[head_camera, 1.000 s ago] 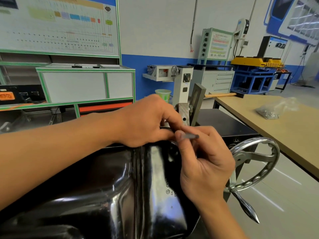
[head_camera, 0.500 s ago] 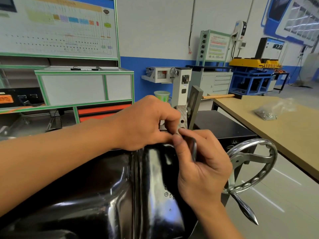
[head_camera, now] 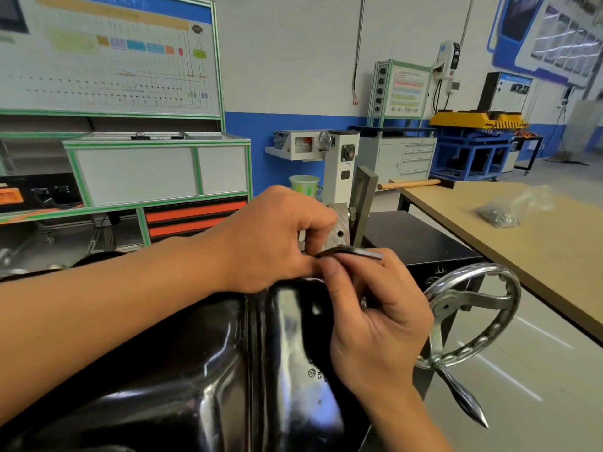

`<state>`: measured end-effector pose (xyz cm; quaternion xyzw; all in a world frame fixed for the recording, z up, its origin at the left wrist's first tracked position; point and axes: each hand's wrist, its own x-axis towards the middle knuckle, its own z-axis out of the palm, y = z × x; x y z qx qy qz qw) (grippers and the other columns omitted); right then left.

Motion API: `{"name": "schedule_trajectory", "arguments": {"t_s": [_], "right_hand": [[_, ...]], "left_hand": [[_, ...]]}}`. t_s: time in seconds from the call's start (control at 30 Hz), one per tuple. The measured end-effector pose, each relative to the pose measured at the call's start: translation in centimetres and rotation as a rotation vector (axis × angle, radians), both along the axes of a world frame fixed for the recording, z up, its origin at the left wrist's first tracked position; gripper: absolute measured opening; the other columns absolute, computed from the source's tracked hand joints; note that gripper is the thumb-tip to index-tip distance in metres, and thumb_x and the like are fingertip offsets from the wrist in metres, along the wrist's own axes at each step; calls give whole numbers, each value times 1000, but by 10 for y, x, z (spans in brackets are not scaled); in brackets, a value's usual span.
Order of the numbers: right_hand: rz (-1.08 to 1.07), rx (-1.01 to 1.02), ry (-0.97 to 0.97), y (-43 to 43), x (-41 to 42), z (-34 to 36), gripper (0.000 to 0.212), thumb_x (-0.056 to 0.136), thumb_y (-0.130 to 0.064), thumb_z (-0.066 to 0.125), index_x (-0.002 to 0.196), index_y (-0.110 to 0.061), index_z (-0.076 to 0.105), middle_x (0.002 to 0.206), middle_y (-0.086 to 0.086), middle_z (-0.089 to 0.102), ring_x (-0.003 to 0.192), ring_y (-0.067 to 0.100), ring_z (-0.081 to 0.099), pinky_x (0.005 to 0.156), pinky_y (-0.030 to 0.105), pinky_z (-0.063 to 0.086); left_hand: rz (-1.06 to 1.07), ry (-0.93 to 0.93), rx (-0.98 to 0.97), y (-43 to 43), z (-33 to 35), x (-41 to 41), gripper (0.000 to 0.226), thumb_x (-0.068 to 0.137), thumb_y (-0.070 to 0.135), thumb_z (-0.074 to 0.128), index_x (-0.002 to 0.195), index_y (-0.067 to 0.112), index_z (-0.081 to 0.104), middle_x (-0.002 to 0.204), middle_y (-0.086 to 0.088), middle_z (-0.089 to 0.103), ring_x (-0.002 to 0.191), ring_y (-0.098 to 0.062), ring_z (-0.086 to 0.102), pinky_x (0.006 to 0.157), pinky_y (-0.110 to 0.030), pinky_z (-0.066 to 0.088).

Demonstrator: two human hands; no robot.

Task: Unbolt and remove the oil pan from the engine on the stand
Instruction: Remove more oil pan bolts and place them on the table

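Oil pan [head_camera: 195, 370], glossy black, mounted on the stand beside the handwheel [head_camera: 473, 314]: right hand [head_camera: 375, 321] pinches a thin grey tool [head_camera: 359, 253] at its far rim, touching the curled left hand [head_camera: 277, 239], whose grasp is hidden; likely stiff, slick and weighty, best lifted by opposite rims.

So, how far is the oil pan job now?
Done: nothing that this view confirms. In hand: the right hand pinches a small dark tool at the far rim of the oil pan; the left hand curls beside it, its grasp hidden. Left: the pan sits in place; lifting it off remains.
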<state>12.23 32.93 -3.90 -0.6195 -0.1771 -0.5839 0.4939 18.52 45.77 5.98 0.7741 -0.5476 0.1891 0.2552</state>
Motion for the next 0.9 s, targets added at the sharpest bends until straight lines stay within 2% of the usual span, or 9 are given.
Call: {"name": "schedule_trajectory", "arguments": {"t_s": [0.2,0.3,0.4,0.5,0.6,0.7,0.77,0.83,0.9], "right_hand": [[-4,4,0,5,0,1,16,83,-15,78,89,-2,74,83,-3,67,74,8,61,69,13,43],[-23,27,-30,7,2,4,9,83,-11,79,86,-6,72,81,-5,66,74,3,61,71,13,43],[-46,0,-15,4,5,3,4,88,-8,72,93,-7,71,84,-8,61,78,-3,57,74,11,41],[-22,-50,22,2,5,2,14,95,-9,60,105,-11,69,94,-5,62,88,4,61,79,17,44],[-15,-57,31,2,5,1,16,96,-14,58,109,-15,67,99,-6,63,89,10,63,78,21,46],[-36,29,13,1,4,3,16,91,-24,70,107,-22,70,88,-10,62,72,9,59,67,19,43],[-46,44,-29,-2,3,5,11,88,-21,74,99,-20,73,84,-9,66,71,6,60,68,16,43],[-58,19,-56,-4,1,6,8,86,-15,75,93,-14,73,83,-5,68,75,3,62,72,13,44],[-42,-1,-51,-1,2,6,9,87,-11,72,96,-13,71,84,-3,66,78,1,62,75,12,44]], "left_hand": [[-2,1,34,0,-2,4,25,65,4,75,61,10,51,56,4,47,58,-7,42,56,-19,35],[-4,1,47,-2,-2,2,22,65,5,70,64,17,52,59,9,51,60,-4,46,59,-13,33],[-88,101,53,3,1,0,19,79,11,79,92,21,70,84,16,69,83,4,63,77,-8,44],[-138,216,108,10,5,-2,32,91,13,71,120,25,71,108,16,74,102,4,67,91,-15,50],[-89,211,67,10,4,-1,25,89,14,72,106,32,75,95,17,76,88,2,70,81,-15,53],[-42,119,38,3,3,0,2,82,20,75,83,20,77,76,14,73,73,-2,68,70,-16,51],[-22,72,28,-2,1,0,20,81,19,79,70,24,63,63,15,62,65,-4,60,64,-19,47],[-21,33,30,-4,0,-1,25,80,17,80,70,25,58,63,17,55,64,-3,55,62,-16,42],[-56,62,40,-1,-1,-1,12,81,17,79,82,20,67,73,15,65,73,-1,61,69,-14,45]]}}
